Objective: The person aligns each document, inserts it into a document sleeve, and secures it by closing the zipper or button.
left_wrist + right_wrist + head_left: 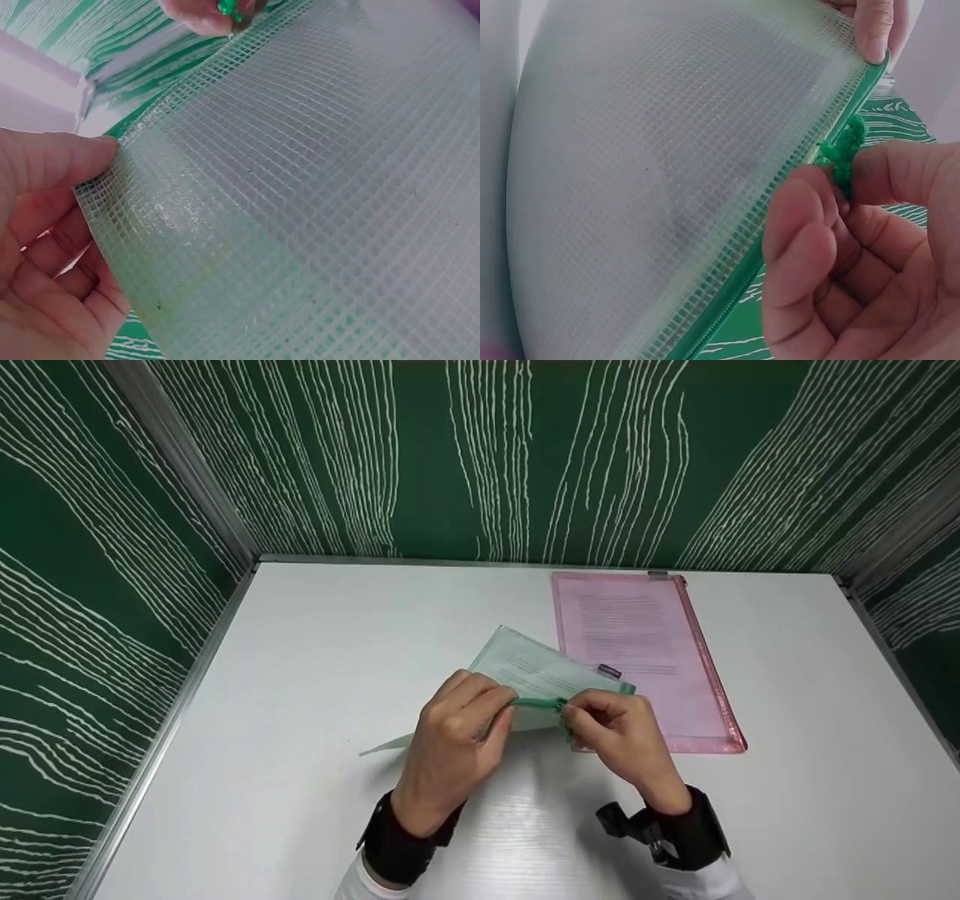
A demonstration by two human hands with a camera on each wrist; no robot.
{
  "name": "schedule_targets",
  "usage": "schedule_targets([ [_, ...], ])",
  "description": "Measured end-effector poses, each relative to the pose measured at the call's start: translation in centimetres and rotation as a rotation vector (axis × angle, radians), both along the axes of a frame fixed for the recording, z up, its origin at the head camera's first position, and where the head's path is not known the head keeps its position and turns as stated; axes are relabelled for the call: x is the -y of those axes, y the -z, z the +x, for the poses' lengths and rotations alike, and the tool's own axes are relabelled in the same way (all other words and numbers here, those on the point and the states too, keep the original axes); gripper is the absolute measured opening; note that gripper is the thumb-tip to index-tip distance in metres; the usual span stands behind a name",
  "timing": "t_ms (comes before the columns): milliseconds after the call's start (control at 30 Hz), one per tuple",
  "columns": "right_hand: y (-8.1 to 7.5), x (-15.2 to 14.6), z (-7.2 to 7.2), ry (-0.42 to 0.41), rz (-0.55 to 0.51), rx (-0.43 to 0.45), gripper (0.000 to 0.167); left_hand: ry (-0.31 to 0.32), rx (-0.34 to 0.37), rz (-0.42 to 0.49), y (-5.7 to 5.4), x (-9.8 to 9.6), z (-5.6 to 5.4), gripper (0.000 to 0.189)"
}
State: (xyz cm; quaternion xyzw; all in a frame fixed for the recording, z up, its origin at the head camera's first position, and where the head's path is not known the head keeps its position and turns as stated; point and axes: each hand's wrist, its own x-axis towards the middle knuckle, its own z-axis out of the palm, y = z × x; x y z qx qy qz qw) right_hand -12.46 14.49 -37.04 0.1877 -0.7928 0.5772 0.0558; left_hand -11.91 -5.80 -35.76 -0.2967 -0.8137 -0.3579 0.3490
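Note:
A translucent green mesh zipper pouch (525, 660) with a printed sheet inside is lifted and bent above the table. My left hand (461, 727) pinches its zippered edge near one corner, thumb on the mesh face in the left wrist view. Along that edge runs a green zipper (731, 292). My right hand (619, 731) pinches the zipper pull, whose green fabric tab (845, 154) sticks out between thumb and forefinger. In the head view the pull sits a short way right of the left fingertips.
A pink mesh zipper pouch (637, 705) with a printed page inside lies flat on the white table (300, 660), partly behind the green one. Green panels with white wavy lines (420, 457) stand around the table's back and sides.

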Motion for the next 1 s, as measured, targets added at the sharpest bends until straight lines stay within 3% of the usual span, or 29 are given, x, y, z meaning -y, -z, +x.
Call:
schedule_targets([
  [300,0.18,-0.03,-0.04,-0.019,-0.02,0.006,0.017,-0.026,-0.015,0.006,-0.01,0.04,-0.08,0.006],
  [567,0.37,-0.32,-0.62,0.029,0.009,0.134,0.012,-0.043,-0.048,0.052,-0.01,0.16,-0.11,0.007],
  [1000,0.87,-0.74,-0.9,0.006,-0.03,0.135,0.01,-0.062,-0.054,0.055,-0.28,0.3,0.02,0.006],
])
